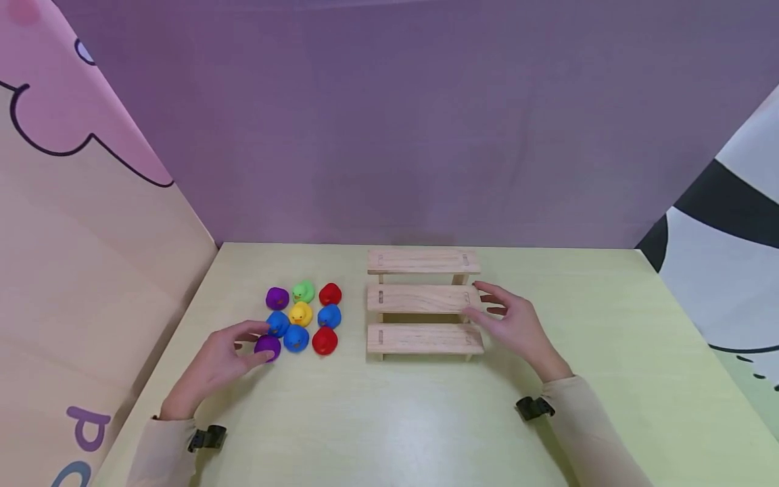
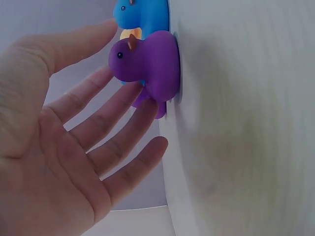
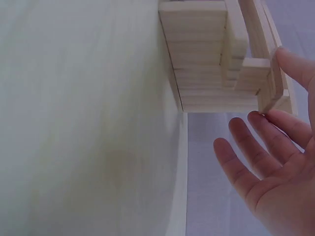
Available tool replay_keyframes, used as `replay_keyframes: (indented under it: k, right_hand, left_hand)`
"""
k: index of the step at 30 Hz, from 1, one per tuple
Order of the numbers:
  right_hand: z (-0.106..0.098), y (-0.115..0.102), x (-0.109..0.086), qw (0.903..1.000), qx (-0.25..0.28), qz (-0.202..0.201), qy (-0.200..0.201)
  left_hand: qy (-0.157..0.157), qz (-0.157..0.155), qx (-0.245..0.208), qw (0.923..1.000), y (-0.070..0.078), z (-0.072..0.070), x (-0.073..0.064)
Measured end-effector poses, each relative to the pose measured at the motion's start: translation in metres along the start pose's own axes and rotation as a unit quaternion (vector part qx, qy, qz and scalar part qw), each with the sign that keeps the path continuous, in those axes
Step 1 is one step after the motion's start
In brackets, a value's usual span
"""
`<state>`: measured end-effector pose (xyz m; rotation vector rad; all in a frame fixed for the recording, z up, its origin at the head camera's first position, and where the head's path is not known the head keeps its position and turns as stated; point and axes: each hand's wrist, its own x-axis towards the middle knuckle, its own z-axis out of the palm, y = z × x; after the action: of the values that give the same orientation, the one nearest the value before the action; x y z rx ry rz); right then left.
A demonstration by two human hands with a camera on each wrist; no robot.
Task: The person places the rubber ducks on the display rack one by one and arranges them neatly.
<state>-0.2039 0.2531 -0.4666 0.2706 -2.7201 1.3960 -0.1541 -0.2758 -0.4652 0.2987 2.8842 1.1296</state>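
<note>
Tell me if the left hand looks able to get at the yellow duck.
Probably yes, from above, where nothing covers the yellow duck; sideways, two blue ducks stand between it and the left hand.

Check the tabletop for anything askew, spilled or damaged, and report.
Nothing stands out. The three-step wooden stand is upright on the table, and the toy ducks sit loosely grouped beside it; no spill or damage shows.
</note>
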Motion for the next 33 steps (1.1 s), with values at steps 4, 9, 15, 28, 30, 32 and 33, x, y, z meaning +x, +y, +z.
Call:
replay_keyframes:
  k: [4, 9, 15, 28, 30, 32, 33]
  right_hand:
    - [0.002, -0.001, -0.001, 1.0000, 0.002, 0.002, 0.000]
    - [0.002, -0.002, -0.002, 0.9999, 0.002, 0.010, 0.000]
    - [0.001, -0.003, -0.003, 1.0000, 0.002, 0.007, -0.003]
    - [0.000, -0.005, 0.000, 0.9998, 0.005, 0.011, -0.016]
    - [0.000, -0.004, 0.001, 0.9998, 0.006, 0.011, -0.016]
    - [0.000, -0.004, 0.002, 0.9998, 0.006, 0.012, -0.015]
    - [0.001, -0.003, 0.002, 0.9998, 0.007, 0.013, -0.014]
  left_hand:
    - [-0.004, -0.003, 0.005, 1.0000, 0.001, 0.002, 0.000]
    - [0.007, 0.000, 0.030, 0.9995, 0.002, 0.004, 0.000]
    - [0.016, 0.021, 0.061, 0.9978, 0.007, 0.003, -0.001]
    - [0.015, 0.024, 0.070, 0.9971, 0.009, 0.003, 0.001]
    - [0.015, 0.025, 0.073, 0.9969, 0.009, 0.003, 0.001]
    - [0.015, 0.028, 0.082, 0.9961, 0.010, 0.003, 0.001]
    - [0.016, 0.031, 0.087, 0.9956, 0.011, 0.003, 0.001]
